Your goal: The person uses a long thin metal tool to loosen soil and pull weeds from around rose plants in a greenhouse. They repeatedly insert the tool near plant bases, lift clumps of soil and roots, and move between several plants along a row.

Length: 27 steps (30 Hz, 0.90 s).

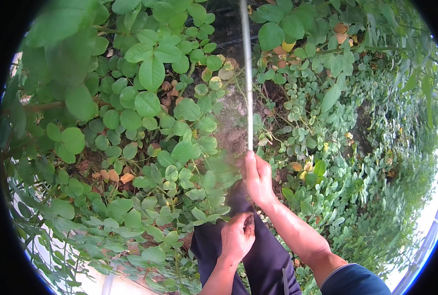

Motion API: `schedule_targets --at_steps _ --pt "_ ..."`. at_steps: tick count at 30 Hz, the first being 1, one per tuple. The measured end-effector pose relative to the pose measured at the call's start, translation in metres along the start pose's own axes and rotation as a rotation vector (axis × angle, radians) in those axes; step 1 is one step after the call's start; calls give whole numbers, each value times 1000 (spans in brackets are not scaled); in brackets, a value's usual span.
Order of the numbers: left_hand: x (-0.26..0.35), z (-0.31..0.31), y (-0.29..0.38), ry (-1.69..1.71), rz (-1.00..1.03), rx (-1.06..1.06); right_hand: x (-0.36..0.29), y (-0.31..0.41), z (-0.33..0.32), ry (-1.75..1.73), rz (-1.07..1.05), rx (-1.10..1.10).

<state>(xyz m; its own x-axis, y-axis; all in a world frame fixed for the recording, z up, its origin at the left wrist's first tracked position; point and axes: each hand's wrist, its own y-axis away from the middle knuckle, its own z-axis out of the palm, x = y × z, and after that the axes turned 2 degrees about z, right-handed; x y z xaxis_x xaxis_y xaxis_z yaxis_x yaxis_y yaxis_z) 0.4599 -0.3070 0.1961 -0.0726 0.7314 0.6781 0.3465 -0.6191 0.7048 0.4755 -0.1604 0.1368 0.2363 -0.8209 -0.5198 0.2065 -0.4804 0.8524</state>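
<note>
My right hand point(258, 180) grips the lower end of a long, thin, pale pole point(247, 70), its thumb lying along the shaft. From there the pole runs straight away from me to the top of the picture. My left hand point(238, 234) is in front of my dark trousers point(265, 254), lower down and apart from the pole. Its fingers are curled in, with dark soil on the thumb and fingertips. Nothing shows inside that hand, though its palm is partly hidden. Beyond my right hand lies a narrow strip of bare soil point(233, 114).
Leafy rose-like bushes point(148, 103) crowd the left, some leaves close to the camera. Low, dense foliage point(333, 188) fills the right. Dry brown leaves point(112, 175) lie among the stems. Dark plastic sheeting point(226, 29) appears at the top, and a pale surface point(126, 284) at lower left.
</note>
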Motion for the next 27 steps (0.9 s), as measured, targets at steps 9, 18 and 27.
schedule_targets --at_steps 9,18,27 --pt "-7 -4 2 34 57 41 -11 -24 45 -275 -42 66" --pt "-9 -6 4 144 19 64 -23 -18 65 -342 -174 -34" --pt "-9 -7 -2 70 22 19 -14 -16 67 -251 -264 4"
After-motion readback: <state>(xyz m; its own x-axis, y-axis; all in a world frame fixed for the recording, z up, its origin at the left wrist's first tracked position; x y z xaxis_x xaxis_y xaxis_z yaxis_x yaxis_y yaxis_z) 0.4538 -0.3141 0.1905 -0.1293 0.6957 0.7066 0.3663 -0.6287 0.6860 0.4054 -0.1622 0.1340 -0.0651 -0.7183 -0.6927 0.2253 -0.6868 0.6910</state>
